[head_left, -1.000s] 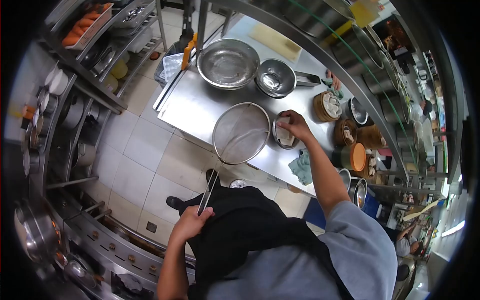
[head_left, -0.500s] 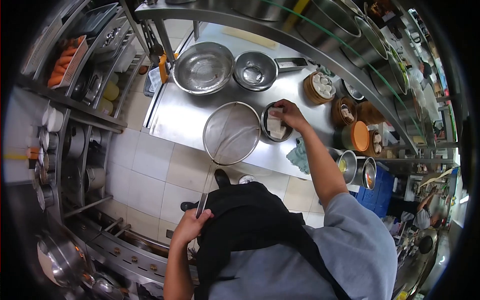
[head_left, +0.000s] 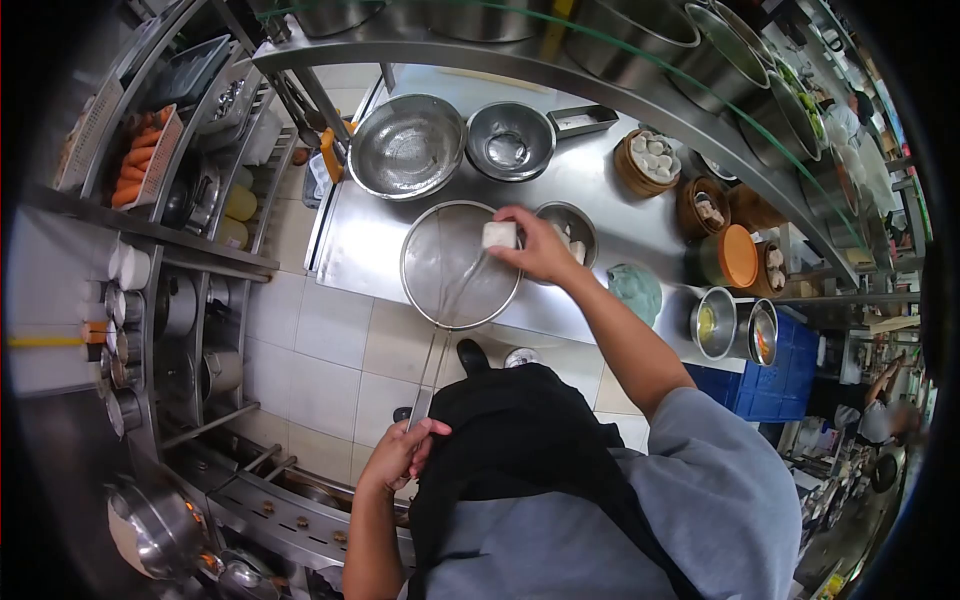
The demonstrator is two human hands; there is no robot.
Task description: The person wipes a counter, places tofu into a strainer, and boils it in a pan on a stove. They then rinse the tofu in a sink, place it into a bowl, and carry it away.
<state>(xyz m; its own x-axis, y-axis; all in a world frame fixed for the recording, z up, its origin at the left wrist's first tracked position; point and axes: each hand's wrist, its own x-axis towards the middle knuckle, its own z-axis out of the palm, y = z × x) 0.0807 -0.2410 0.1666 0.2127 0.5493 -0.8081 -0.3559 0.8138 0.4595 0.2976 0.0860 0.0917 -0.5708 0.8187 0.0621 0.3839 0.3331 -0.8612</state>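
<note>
My left hand [head_left: 402, 452] is closed around the handle of a wide, fine-mesh strainer [head_left: 435, 275], whose round mesh reaches over the counter's front edge. Between the fingers and thumb of my right hand [head_left: 537, 250] is a pale white block of food [head_left: 499, 235], held above the right side of the mesh. Just right of the strainer stands a small metal bowl [head_left: 575, 222], partly hidden by my right hand, with more white blocks inside. The mesh itself shows no food on it.
Behind the strainer are a large metal bowl [head_left: 407, 147] and a smaller metal bowl [head_left: 510, 142]. Bamboo steamers [head_left: 647, 165] and a green cloth [head_left: 636, 293] lie to the right. A metal shelf [head_left: 480, 40] with pots overhangs the counter [head_left: 350, 235].
My right hand has lifted a white block out of the small bowl and moved left over the strainer. My left hand still holds the handle.
</note>
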